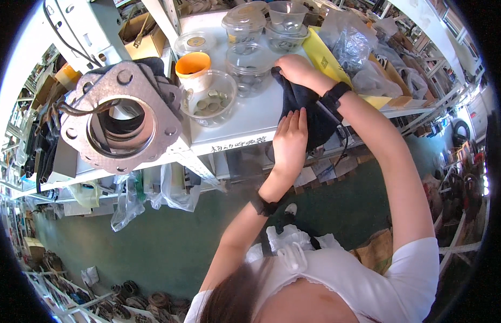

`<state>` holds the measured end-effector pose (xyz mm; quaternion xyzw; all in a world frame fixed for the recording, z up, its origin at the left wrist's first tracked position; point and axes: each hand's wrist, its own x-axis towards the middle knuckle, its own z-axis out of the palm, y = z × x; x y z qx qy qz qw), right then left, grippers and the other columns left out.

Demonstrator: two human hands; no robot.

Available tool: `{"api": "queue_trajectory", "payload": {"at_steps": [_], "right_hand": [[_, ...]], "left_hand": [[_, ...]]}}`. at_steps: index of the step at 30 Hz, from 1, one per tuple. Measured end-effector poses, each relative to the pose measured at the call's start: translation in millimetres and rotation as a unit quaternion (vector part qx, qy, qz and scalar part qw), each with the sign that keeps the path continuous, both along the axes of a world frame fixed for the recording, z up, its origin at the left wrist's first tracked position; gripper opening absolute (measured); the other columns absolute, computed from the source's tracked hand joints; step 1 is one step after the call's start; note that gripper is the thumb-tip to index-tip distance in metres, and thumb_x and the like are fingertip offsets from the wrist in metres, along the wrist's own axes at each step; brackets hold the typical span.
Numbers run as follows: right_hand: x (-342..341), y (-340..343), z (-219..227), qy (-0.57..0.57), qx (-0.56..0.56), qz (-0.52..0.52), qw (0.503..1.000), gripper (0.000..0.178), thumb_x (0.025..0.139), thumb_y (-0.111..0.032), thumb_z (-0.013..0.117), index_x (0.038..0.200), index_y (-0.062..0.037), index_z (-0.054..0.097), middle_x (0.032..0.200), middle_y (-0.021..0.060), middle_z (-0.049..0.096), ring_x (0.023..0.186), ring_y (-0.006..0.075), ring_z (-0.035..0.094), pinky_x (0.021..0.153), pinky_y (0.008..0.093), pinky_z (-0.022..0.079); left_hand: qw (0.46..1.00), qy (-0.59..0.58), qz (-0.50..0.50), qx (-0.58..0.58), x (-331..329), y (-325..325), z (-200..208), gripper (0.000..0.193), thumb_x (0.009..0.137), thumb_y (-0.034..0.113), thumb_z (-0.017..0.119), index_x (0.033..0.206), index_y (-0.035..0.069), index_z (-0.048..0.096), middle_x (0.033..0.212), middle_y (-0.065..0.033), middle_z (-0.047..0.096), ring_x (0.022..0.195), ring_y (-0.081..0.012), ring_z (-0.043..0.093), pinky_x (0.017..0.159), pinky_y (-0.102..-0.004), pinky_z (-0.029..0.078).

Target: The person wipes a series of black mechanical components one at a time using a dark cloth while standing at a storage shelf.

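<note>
A black cloth (320,132) lies over the front edge of the white shelf (245,126) and hangs down past it. At its upper end my right hand (299,71) is closed, its fingers pinching a corner of the fabric. Lower down, my left hand (291,141) rests flat on the cloth with its fingers stretched out and side by side. Left of my hands stand a clear round tub (208,99) with several small metal discs inside and a lidded clear tub (251,67). An orange-rimmed white cup (193,65) is behind the open tub.
Large flanged gaskets (121,116) hang at the left, sticking out before the shelf. More clear tubs (244,22) stand at the back. A yellow box (328,59) and plastic bags (353,51) are on the right. Bags (175,188) hang below the shelf edge, above the green floor (153,253).
</note>
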<state>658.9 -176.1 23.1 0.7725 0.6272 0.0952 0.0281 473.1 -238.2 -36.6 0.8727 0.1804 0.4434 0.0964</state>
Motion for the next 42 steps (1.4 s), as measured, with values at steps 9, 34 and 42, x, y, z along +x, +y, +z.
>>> {"api": "queue_trajectory", "payload": {"at_steps": [9, 34, 42], "right_hand": [[-53.7, -64.5, 19.5, 0.146, -0.05, 0.135, 0.979, 0.029, 0.074, -0.006, 0.056, 0.102, -0.0122, 0.062, 0.094, 0.0065, 0.058, 0.087, 0.0268, 0.055, 0.078, 0.0357, 0.045], [-101.7, -103.5, -3.3, 0.213, 0.111, 0.053, 0.969, 0.027, 0.07, -0.008, 0.059, 0.097, -0.0083, 0.059, 0.094, 0.0098, 0.056, 0.085, 0.0299, 0.056, 0.073, 0.0379, 0.045], [-127.2, -128.2, -43.7, 0.141, 0.313, 0.024, 0.939, 0.04, 0.067, -0.011, 0.064, 0.105, -0.0109, 0.055, 0.083, 0.006, 0.05, 0.076, 0.0256, 0.053, 0.063, 0.0359, 0.044]], "left_hand": [[1.0, 0.009, -0.015, 0.0, -6.1, 3.4, -4.2, 0.038, 0.064, 0.001, 0.054, 0.102, 0.003, 0.058, 0.095, -0.0089, 0.06, 0.09, -0.0212, 0.057, 0.074, -0.0283, 0.048], [0.992, -0.039, -0.08, -0.085, -57.3, 7.9, -49.1, 0.037, 0.061, -0.004, 0.051, 0.097, 0.003, 0.059, 0.093, -0.0143, 0.059, 0.089, -0.0306, 0.056, 0.08, -0.0396, 0.044], [0.976, -0.009, -0.091, -0.199, -71.3, -13.9, -91.0, 0.034, 0.074, 0.003, 0.056, 0.108, 0.004, 0.055, 0.099, -0.0148, 0.06, 0.089, -0.0315, 0.058, 0.079, -0.0392, 0.045]]}}
